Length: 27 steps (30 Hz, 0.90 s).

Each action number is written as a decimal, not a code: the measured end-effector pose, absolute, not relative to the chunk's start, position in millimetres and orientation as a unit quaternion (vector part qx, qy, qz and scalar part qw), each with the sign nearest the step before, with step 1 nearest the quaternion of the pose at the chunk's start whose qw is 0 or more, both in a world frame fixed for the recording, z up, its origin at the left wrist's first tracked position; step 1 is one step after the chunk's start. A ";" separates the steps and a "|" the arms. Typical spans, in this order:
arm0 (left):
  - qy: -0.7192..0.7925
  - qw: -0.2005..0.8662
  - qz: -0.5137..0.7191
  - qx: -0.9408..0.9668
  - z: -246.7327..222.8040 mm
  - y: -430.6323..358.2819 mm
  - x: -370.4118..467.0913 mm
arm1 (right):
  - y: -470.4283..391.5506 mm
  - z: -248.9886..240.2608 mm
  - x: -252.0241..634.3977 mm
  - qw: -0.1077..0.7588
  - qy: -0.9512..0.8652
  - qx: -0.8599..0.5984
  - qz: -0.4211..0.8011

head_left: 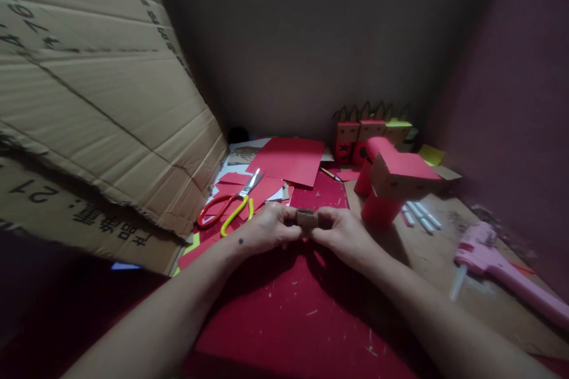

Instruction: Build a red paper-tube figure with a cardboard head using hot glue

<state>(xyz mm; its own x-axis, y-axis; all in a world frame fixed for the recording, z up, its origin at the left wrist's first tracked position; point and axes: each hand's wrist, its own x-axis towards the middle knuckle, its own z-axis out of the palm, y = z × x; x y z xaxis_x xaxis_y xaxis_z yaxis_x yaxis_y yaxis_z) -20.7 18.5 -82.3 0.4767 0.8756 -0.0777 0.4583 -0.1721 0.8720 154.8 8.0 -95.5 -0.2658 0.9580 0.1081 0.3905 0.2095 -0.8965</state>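
Note:
A small brown piece of cardboard (306,220) is pinched between both hands, just above the red table covering (284,319). My left hand (271,226) is closed on its left end, thumb and fingers together. On the right end, my right hand (341,229) grips it the same way. Left of my left hand lie scissors (240,198) with one red and one yellow handle, blades pointing away. To the right of my right hand stands a red paper and cardboard figure (391,180) with a box-like head.
A big cardboard sheet (102,88) leans in from the left. Red paper (288,159) and scraps lie behind the scissors. Several box-headed figures (359,136) stand at the back. At right, a pink glue gun (498,266) and white sticks (421,216) rest on a cardboard mat (422,260).

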 end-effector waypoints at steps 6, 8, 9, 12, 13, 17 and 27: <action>0.457 0.565 0.299 0.618 -67.0 13.2 -21.0 | -1.1 -82.7 150.9 0.435 -0.602 -0.418 0.523; 0.456 0.568 0.305 0.614 -67.9 12.1 -18.7 | -2.1 -82.3 151.0 0.452 -0.600 -0.417 0.512; 0.454 0.573 0.311 0.608 -69.1 11.6 -17.2 | -2.1 -82.7 151.4 0.459 -0.597 -0.421 0.506; 0.439 0.598 0.326 0.586 -72.3 10.0 -13.4 | -0.5 -84.7 153.6 0.462 -0.570 -0.428 0.527; 0.429 0.612 0.327 0.578 -72.5 9.5 -13.1 | 0.2 -84.9 154.3 0.460 -0.556 -0.428 0.544; 0.374 0.677 0.287 0.565 -67.6 8.5 -18.1 | 1.7 -82.8 156.4 0.454 -0.512 -0.432 0.588; 0.460 0.563 0.361 0.584 -65.3 11.1 -17.3 | -4.3 -74.3 154.5 0.383 -0.538 -0.462 0.592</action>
